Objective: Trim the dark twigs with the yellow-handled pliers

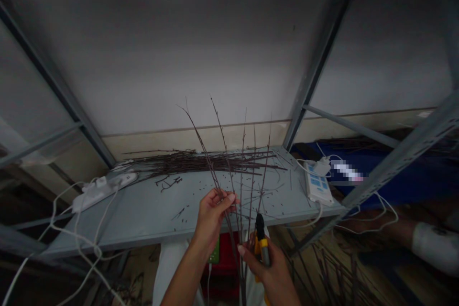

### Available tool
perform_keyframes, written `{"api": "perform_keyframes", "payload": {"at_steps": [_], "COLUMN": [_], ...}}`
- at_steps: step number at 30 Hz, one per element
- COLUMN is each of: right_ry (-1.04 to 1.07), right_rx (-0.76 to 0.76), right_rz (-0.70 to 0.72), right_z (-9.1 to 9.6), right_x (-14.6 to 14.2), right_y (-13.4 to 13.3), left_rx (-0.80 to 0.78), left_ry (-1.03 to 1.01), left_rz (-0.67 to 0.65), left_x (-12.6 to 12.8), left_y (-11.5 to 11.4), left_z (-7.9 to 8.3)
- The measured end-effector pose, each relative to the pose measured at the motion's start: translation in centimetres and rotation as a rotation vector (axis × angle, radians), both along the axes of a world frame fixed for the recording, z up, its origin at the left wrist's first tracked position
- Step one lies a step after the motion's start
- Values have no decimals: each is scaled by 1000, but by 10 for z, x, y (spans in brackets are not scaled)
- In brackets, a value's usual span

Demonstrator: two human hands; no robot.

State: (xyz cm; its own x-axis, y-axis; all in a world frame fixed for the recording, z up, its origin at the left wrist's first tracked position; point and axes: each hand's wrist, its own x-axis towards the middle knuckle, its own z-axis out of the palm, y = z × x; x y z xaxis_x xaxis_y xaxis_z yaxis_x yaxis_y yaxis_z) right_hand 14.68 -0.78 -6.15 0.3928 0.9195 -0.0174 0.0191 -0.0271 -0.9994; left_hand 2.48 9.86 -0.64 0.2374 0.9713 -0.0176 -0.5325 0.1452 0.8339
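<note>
My left hand (211, 215) is closed, its thumb and fingers pinching thin dark stems of a branched twig (222, 135) above the front edge of the grey shelf (139, 215). The twig's several shoots fan upward, and its thicker stem runs down between my hands. In my right hand (272, 270) is a pair of cutters (261, 232) with a black head and yellow-and-grey handles, pointing up. My right thumb also presses near the lower stems; whether it grips them is unclear. Behind, a pile of dark twigs (193, 161) lies across the shelf.
Small bits of twig are scattered on the shelf. White power strips stand at its left (105, 193) and right (318, 184), with trailing cables. Metal uprights frame both sides. Below are a red stool (224, 270) and more branches (337, 277). Another person's limb (401, 234) shows at right.
</note>
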Motion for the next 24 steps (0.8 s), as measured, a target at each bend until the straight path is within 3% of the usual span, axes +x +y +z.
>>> {"api": "perform_keyframes", "payload": {"at_steps": [10, 24], "right_ry": [13, 31], "right_rx": [1, -2], "right_rz": [44, 22], "right_z": [-9, -2], "right_x": [3, 0], "right_y": [-1, -5], "left_rx": [3, 25], "left_ry": [-9, -21], "left_rz": [8, -19], "left_x": [-4, -7], "left_y": [7, 9], "left_z": [3, 9]}}
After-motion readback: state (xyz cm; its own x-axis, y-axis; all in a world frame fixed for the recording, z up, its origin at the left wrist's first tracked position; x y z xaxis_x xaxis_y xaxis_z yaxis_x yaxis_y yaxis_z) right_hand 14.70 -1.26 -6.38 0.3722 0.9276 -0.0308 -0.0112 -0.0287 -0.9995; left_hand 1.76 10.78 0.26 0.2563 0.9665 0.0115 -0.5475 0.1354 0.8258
